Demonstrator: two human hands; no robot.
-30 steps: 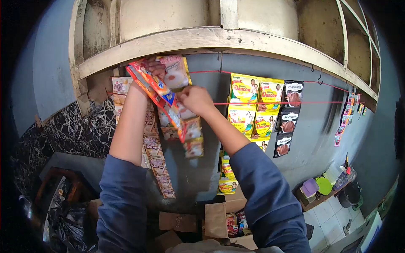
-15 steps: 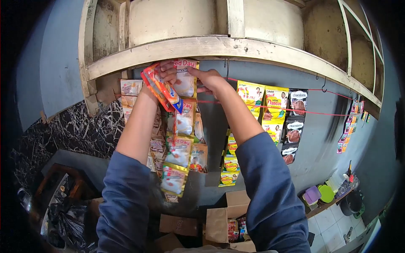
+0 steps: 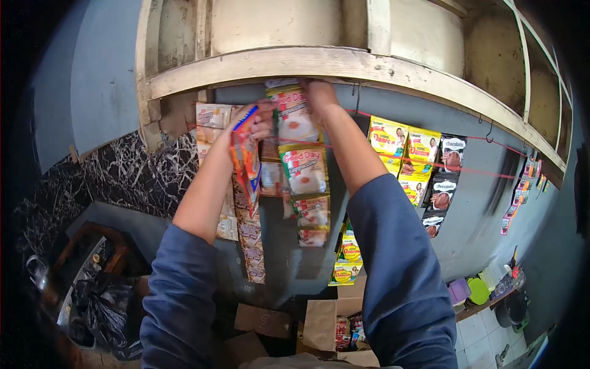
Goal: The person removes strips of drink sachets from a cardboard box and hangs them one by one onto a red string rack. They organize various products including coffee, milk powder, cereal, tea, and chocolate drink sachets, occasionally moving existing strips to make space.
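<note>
Good Day sachet strip (image 3: pixel 304 169) is up high against the grey wall, top packet right under the wooden shelf beam (image 3: pixel 369 64), the rest dangling in a column below. The right hand (image 3: pixel 319 95) has it pinched at the top edge, and that looks like the reason it hangs so straight: held by one end, its own weight pulls it flat to the wall. The left hand (image 3: pixel 257 120) is just beside it, fingers closed on a red-and-orange sachet strip (image 3: pixel 247 163) that is turned edge-on and kept off to the left, apparently so the two strips don't tangle. Both arms are stretched overhead, hands close together but each gripping its own strip.

A red string (image 3: pixel 467 171) runs along the wall to the right, carrying yellow Dancow sachets (image 3: pixel 387 138) and dark Chocolatos sachets (image 3: pixel 452 154). A brown sachet strip (image 3: pixel 252 246) hangs behind the left forearm.

Hard to read: the right fingertips disappear into shadow beneath the beam, so whatever the top packet meets up there is hidden. The red-and-orange strip's print can't be made out. Cardboard boxes (image 3: pixel 319 320) on the floor are half covered by the blue sleeves.
</note>
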